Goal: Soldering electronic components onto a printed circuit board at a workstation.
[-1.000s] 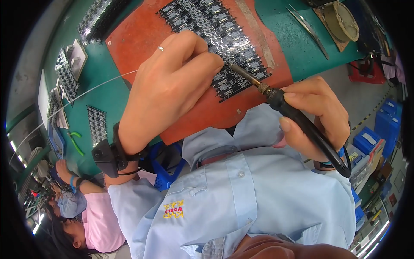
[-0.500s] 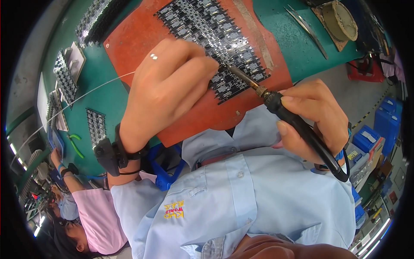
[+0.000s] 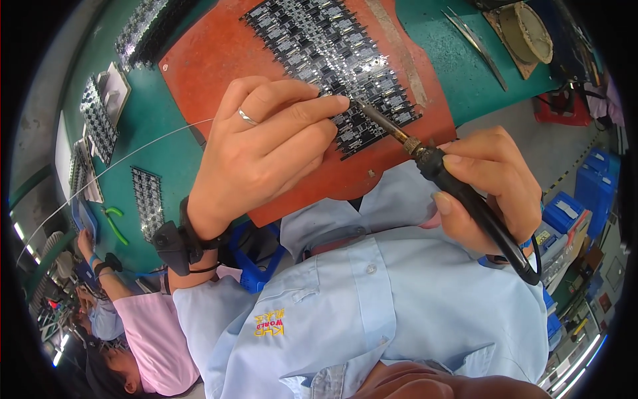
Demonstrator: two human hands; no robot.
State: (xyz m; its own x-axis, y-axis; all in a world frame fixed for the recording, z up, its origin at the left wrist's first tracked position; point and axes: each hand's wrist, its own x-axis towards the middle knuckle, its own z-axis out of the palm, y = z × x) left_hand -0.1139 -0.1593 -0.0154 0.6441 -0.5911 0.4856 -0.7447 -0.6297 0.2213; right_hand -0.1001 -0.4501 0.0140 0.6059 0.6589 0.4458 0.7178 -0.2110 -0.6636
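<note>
My right hand grips a black-handled soldering iron, its metal tip resting on a black panel of small circuit boards. The panel lies on an orange-red mat on the green bench. My left hand, with a ring and a black wrist strap, rests on the panel next to the tip and pinches a thin solder wire that trails off to the left.
More circuit panels lie on the green bench at left, near green-handled cutters. Tweezers and a round sponge holder sit at top right. Blue bins stand at right. Another person in pink works at lower left.
Both hands have shifted slightly down and right along the panel, and the iron tip with them. The grips are unchanged.
</note>
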